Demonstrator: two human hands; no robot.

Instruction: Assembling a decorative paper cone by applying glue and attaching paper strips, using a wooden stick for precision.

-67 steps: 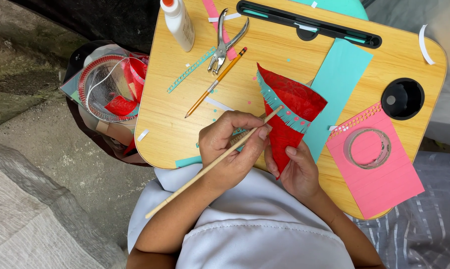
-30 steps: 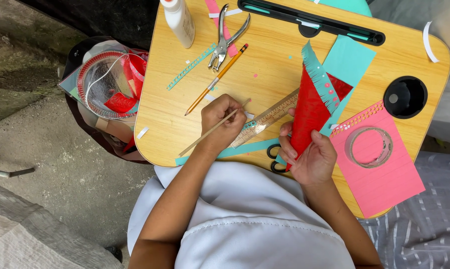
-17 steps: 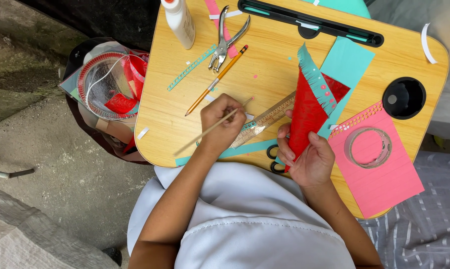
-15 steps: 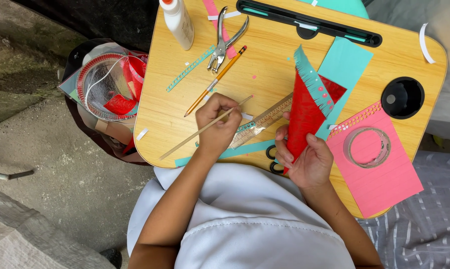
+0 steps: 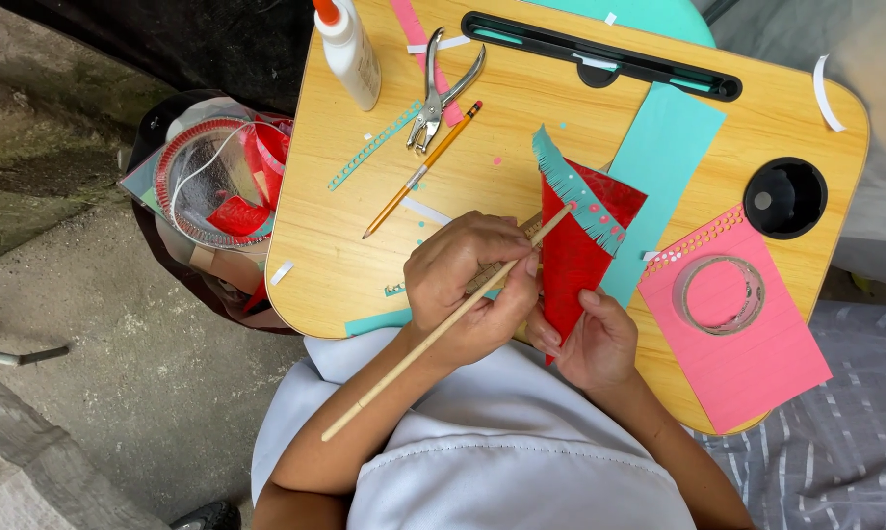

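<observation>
Left hand (image 5: 472,285) is gripping a thin wooden stick (image 5: 443,329), fingers clenched around its middle, the tip lying against the top edge of the red paper cone (image 5: 575,250), seemingly so the stick can be lined up along or inside the cone. Long end of the stick is trailing back over the forearm toward the lap. Right hand (image 5: 585,339) is pinching the pointed lower end of the cone, thumb on top, bracing it so it is not sliding on the surface (image 5: 521,128). Cone is lying flat at the near edge of the surface, point toward the person, wide mouth away; a teal fringed strip (image 5: 575,186) with small dots is running along that mouth.

A ruler is partly showing under the left hand, mostly hidden. A teal paper sheet (image 5: 664,157) is lying under and beside the cone. To the right, a pink paper sheet (image 5: 757,344) is carrying a clear tape roll (image 5: 720,294), kept near the right hand. Further out: pencil (image 5: 423,169), hole punch pliers (image 5: 441,93), a punched teal strip (image 5: 374,147), white glue bottle (image 5: 350,49) at the far corner, black cup recess (image 5: 784,198). Off the surface on the left, a clear container (image 5: 212,182) is holding red scraps, probably parked there to keep the work area free.
</observation>
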